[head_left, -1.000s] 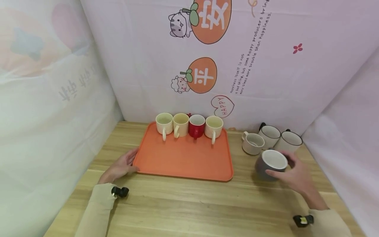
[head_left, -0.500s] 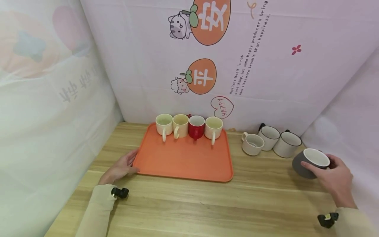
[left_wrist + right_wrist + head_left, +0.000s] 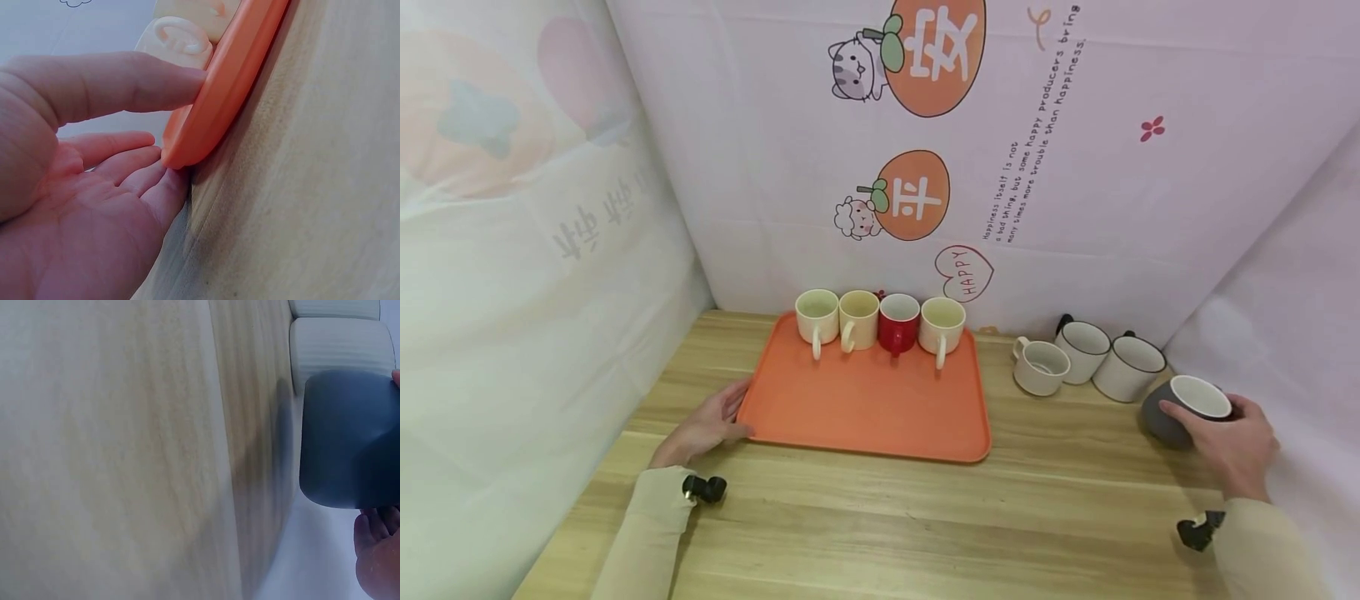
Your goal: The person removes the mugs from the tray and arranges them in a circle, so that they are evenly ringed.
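Note:
In the head view my right hand (image 3: 1236, 442) grips a dark grey mug (image 3: 1163, 421) with a white inside, thumb on its near side. The mug leans slightly at the right end of the table; whether its base touches the wood I cannot tell. The right wrist view shows the mug's smooth grey side (image 3: 350, 437) beside a ribbed white mug (image 3: 340, 347). At the left, my left hand (image 3: 703, 429) touches the front left corner of an orange tray (image 3: 865, 408). Its thumb (image 3: 156, 84) lies against the rim, and the fairly straight fingers touch the tray's outer edge.
Along the tray's back edge stand a cream mug (image 3: 817, 321), a yellowish mug (image 3: 859, 325), a red mug (image 3: 898, 329) and another cream mug (image 3: 942, 329). Right of the tray are a small beige mug (image 3: 1040, 375) and two black-rimmed mugs (image 3: 1127, 375). Cloth walls (image 3: 1262, 350) enclose the table.
My right hand has carried the grey mug rightward, from in front of the beige and white mugs to beside the rightmost white one, then slightly nearer to it. My left hand has stayed at the tray.

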Tool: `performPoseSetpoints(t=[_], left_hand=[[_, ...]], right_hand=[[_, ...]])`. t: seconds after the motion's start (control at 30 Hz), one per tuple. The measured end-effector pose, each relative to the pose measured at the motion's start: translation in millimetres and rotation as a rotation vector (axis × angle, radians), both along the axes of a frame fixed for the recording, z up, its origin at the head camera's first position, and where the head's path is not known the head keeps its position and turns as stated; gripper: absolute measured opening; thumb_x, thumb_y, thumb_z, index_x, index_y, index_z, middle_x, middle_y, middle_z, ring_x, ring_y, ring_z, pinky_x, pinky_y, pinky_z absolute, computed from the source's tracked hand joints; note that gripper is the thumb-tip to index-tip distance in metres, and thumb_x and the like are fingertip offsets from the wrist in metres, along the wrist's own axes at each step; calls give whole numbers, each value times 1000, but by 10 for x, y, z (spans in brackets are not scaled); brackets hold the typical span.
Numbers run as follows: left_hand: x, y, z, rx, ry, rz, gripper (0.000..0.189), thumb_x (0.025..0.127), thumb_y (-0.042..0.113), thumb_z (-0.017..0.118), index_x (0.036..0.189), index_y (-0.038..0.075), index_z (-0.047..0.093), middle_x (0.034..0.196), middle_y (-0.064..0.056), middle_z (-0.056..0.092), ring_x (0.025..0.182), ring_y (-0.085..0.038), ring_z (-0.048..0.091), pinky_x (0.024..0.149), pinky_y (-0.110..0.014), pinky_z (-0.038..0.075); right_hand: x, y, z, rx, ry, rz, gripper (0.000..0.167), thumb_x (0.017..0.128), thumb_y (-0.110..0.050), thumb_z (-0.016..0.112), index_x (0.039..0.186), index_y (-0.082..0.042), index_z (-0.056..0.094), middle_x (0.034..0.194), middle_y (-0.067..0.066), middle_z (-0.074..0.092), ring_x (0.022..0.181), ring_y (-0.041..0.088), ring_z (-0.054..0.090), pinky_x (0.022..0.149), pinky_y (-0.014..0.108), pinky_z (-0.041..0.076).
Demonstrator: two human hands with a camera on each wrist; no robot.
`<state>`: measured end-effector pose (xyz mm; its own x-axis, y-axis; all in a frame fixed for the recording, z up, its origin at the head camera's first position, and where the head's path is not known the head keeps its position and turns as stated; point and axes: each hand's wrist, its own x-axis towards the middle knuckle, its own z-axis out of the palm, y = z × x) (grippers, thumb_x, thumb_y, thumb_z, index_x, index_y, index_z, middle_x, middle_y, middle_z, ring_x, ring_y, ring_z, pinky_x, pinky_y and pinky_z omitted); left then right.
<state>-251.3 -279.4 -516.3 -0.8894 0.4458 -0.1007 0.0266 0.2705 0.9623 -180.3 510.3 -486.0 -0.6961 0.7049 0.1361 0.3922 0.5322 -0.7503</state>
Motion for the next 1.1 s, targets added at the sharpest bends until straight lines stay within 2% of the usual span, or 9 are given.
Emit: performPoseSetpoints(t=[0.23,0.47,0.57,0.67,0.87,1.0,1.1], left_hand=[[6,28,4,-6,4,0,101,92,-5,73,168,-4,6,177,-25,2,163,-48,4,129,-52,20],[4,64,2,-14,3,10,101,92,-7,71,168,-3,6,177,-25,3,163,-47,5,129,-54,19],[9,66,-3,-14,-1,11,101,92,-7,71,168,-3,6,177,-24,3,164,-47,5,129,-53,19],[12,61,-5,-16,-3,12,101,92,-7,72,168,-3,6,177,-24,3,164,-47,5,129,-52,20],[10,28,21,-21,2,8,100,92,-5,72,168,-4,7,177,-25,3,163,-48,6,129,-52,20],[11,17,33,-27,-1,7,99,92,-5,72,168,-4,8,177,-25,4,163,-48,6,129,-52,20],[11,12,46,-27,1,7,99,92,-5,72,168,-4,7,177,-24,3,163,-48,6,129,-53,19]], right_hand=[[-29,-3,-88,-33,20,-40,102,77,-46,91,158,-3,46,150,23,53,137,39,45,125,45,32],[-43,-66,-133,-17,46,-87,98,77,-44,90,155,-2,48,148,21,55,134,38,50,117,33,40],[-52,-72,-134,-11,45,-90,99,77,-45,90,154,1,47,147,23,55,135,40,50,115,32,41],[-64,-77,-139,-3,39,-86,100,77,-46,89,154,1,46,147,25,54,137,42,50,113,35,41],[-94,-126,-126,31,34,-36,101,79,-47,88,154,5,43,149,29,53,138,47,49,113,54,38],[-83,-117,-92,63,41,9,101,80,-48,87,152,8,45,149,33,54,135,49,50,109,56,39],[-62,-121,-3,85,70,43,101,81,-47,87,155,6,44,152,34,51,137,51,47,114,58,38]])
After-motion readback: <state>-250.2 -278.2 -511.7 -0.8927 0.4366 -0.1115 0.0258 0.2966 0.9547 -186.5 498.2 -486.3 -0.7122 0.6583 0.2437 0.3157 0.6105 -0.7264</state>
